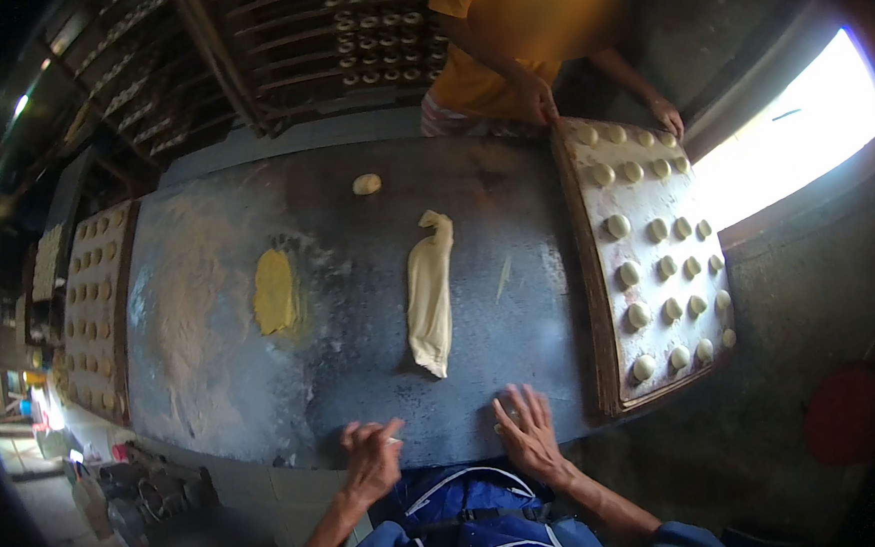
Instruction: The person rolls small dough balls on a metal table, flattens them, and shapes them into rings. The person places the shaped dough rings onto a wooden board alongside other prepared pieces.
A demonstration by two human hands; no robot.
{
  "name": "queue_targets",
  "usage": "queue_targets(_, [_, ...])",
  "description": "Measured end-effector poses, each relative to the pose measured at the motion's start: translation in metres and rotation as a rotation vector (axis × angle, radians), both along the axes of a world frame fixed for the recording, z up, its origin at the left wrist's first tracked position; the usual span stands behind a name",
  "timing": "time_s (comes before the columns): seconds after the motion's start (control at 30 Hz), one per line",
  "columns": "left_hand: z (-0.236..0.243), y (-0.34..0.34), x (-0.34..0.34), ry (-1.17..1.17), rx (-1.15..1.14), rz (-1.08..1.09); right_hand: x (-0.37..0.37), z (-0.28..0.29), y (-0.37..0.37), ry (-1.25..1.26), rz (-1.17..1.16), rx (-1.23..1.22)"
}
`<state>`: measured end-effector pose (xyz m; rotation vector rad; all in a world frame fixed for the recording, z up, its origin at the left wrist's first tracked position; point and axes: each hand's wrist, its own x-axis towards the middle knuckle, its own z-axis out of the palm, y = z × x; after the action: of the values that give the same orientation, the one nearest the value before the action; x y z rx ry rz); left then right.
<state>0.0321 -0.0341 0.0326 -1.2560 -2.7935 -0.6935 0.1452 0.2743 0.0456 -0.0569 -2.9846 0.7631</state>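
A long, flattened strip of pale dough (431, 299) lies lengthwise on the dark worktable (522, 339), its far end folded over. Short of its near end, my left hand (372, 460) rests at the table's near edge with its fingers curled. A small whitish bit shows by its fingertips, too small to name. To the right, my right hand (529, 430) lies palm down on the tabletop, fingers spread. Neither hand touches the strip. Left of the strip is a flat yellow patch of dough or filling (275, 291). A small round dough piece (366, 185) sits farther back.
A tray of round dough pieces (604, 293) stands at the right end, and another person's hands (539, 102) are at its far side. A second filled tray (123, 293) is at the left end. Flour (195, 328) dusts the left tabletop. Racks (304, 56) stand behind.
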Motion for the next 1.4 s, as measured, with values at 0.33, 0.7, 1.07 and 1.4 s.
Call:
queue_targets(0.33, [-0.039, 0.097, -0.013, -0.031, 0.301, 0.193, -0.037, -0.05, -0.037, 0.025, -0.037, 0.001])
queue_targets(0.7, [-0.031, 0.063, -0.01, -0.17, 0.339, 0.054, -0.011, -0.062, 0.002, 0.069, -0.033, -0.299])
queue_targets(1.07, [-0.02, 0.036, -0.035, -0.035, 0.34, -0.09, 0.003, -0.06, 0.053, -0.052, 0.014, -0.257])
queue_targets(1.4, [-0.022, 0.025, -0.064, -0.126, 0.191, 0.019, -0.012, -0.033, 0.066, -0.25, -0.082, 0.025])
